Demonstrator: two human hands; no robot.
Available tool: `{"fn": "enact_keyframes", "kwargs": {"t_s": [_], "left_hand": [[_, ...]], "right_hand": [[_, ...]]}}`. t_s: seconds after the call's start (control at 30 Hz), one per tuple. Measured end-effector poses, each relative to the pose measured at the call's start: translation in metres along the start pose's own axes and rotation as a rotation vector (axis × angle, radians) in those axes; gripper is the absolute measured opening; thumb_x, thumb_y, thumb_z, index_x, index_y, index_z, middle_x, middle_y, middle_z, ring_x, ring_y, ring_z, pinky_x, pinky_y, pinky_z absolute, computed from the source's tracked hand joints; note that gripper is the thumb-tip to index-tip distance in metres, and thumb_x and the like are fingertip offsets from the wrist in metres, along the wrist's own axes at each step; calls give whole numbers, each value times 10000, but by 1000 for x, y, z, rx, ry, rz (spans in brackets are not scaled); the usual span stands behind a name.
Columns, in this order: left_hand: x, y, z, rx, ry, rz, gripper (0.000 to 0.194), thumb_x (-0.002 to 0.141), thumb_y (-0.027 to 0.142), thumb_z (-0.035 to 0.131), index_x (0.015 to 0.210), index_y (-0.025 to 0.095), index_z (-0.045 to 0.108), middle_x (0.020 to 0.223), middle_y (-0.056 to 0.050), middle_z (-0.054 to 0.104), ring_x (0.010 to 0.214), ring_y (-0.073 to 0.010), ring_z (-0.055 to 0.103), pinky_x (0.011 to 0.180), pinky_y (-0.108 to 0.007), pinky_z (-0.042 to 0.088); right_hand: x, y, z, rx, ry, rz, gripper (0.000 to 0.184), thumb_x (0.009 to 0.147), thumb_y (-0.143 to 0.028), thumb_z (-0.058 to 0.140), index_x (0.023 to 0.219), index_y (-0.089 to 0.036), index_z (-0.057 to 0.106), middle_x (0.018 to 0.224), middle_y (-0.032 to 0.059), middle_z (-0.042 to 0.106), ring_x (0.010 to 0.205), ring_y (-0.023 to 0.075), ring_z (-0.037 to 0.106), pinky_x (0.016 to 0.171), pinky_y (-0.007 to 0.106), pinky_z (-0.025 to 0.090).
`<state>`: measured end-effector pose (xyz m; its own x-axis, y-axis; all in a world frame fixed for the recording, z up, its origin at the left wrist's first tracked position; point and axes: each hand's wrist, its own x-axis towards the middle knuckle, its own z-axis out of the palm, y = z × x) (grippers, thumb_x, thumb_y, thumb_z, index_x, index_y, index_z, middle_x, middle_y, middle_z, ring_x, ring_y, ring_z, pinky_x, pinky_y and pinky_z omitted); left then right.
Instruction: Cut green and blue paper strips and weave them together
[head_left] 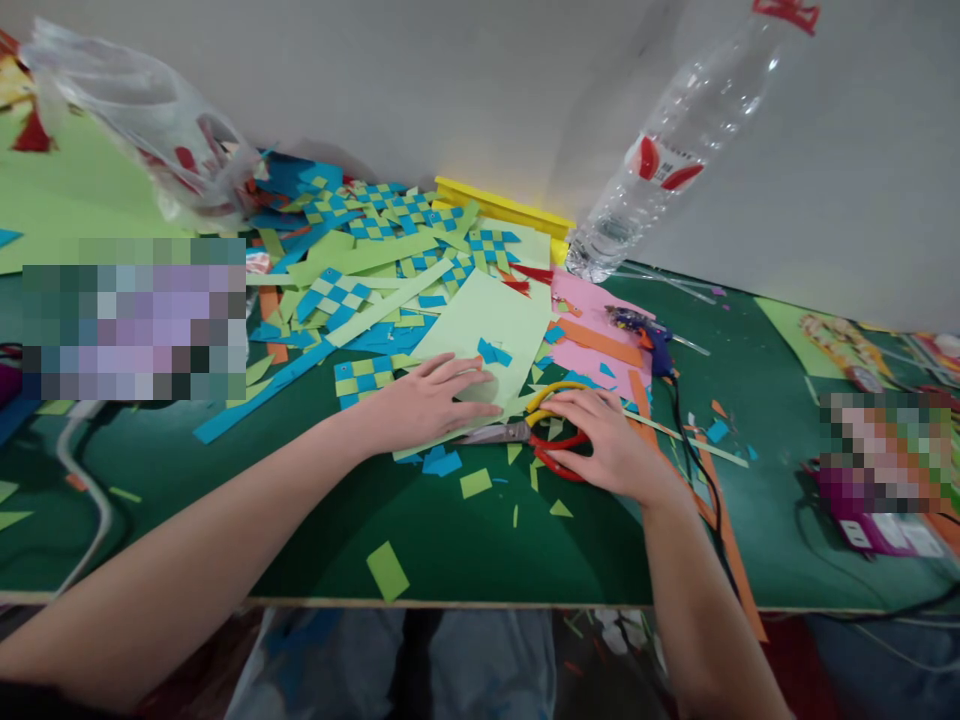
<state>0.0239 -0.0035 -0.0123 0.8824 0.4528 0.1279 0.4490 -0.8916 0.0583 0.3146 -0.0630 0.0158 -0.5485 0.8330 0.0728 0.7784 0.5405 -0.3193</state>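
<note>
My left hand (pixel 420 402) lies with its fingers spread over the lower end of a pale green paper sheet (pixel 491 310). Small blue scraps (pixel 495 352) rest on that sheet, close to my fingertips. In my right hand (pixel 611 440) are scissors (pixel 517 432) with red and yellow handles; their blades point left toward my left hand and look nearly closed. Beside my left wrist is a woven blue and green paper piece (pixel 364 377). Green offcuts (pixel 475 484) and blue offcuts (pixel 441 461) are scattered below the blades.
A heap of woven paper pieces (pixel 334 295) and strips covers the back. A pink sheet (pixel 592 330) bears a blue glue gun (pixel 658 345), its cord running forward. A plastic bottle (pixel 675 150) leans on the wall. A plastic bag (pixel 150 110) stands back left; orange strips (pixel 739 570) cross the table edge.
</note>
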Motion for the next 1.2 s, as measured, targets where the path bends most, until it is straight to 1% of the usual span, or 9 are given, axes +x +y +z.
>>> {"fn": "enact_keyframes", "kwargs": {"t_s": [0.13,0.27,0.43,0.5,0.57,0.7,0.83,1.0,1.2], "left_hand": [[-1,1,-1,-3,4,3,397,993,277,436,1377,364,483,1522,-48,376,1452,-257,240,1174,-504,207],[0,3,1,27,46,0,376,978,248,465,1342,325,517,1499,-56,409,1441,-257,266,1173,-501,220],[5,6,7,98,168,-11,221,964,221,481,1121,220,637,1389,-65,534,1367,-243,386,1161,-466,278],[7,6,7,117,182,-2,196,960,200,484,1051,217,656,1364,-56,556,1345,-238,412,1148,-450,300],[8,6,5,115,172,-2,210,966,194,468,1035,223,664,1350,-45,565,1336,-235,420,1131,-434,321],[6,4,-2,63,126,-13,263,990,228,424,1077,250,671,1343,-34,564,1347,-242,402,1121,-422,320],[1,1,-5,12,52,-9,304,986,250,440,1230,296,615,1409,-47,501,1390,-266,336,1138,-458,279],[-2,-2,-1,-10,12,-28,454,950,127,461,1350,334,517,1479,-64,412,1428,-270,261,1144,-476,264],[-2,-3,1,-42,18,-17,501,936,58,421,1349,323,522,1485,-78,401,1436,-275,250,1159,-488,234]], "right_hand": [[0,1,0,15,-16,4,468,831,-341,690,1259,-257,517,1266,82,600,1203,276,526,1031,496,363],[0,1,0,28,-9,12,468,832,-347,686,1257,-258,515,1257,85,603,1210,280,524,1032,501,368],[0,0,-2,39,-9,33,441,831,-342,680,1230,-244,519,1241,91,606,1206,279,527,1027,494,368],[0,0,-2,45,-13,45,426,832,-340,675,1218,-243,522,1239,95,605,1202,283,529,1025,495,362],[-1,0,-3,48,-17,62,416,833,-345,670,1212,-249,527,1248,97,602,1202,290,530,1027,502,355],[-2,1,-4,52,-22,89,408,827,-346,670,1200,-257,534,1262,91,595,1196,289,536,1027,505,352],[-1,2,-6,59,-19,100,380,835,-352,657,1182,-256,535,1264,87,596,1203,282,536,1026,500,352],[-1,2,-5,56,-7,92,382,840,-368,650,1181,-248,526,1249,84,608,1200,278,536,1030,506,347],[2,-1,0,42,11,58,391,845,-386,647,1193,-244,538,1226,94,628,1173,287,561,1002,515,383]]}}
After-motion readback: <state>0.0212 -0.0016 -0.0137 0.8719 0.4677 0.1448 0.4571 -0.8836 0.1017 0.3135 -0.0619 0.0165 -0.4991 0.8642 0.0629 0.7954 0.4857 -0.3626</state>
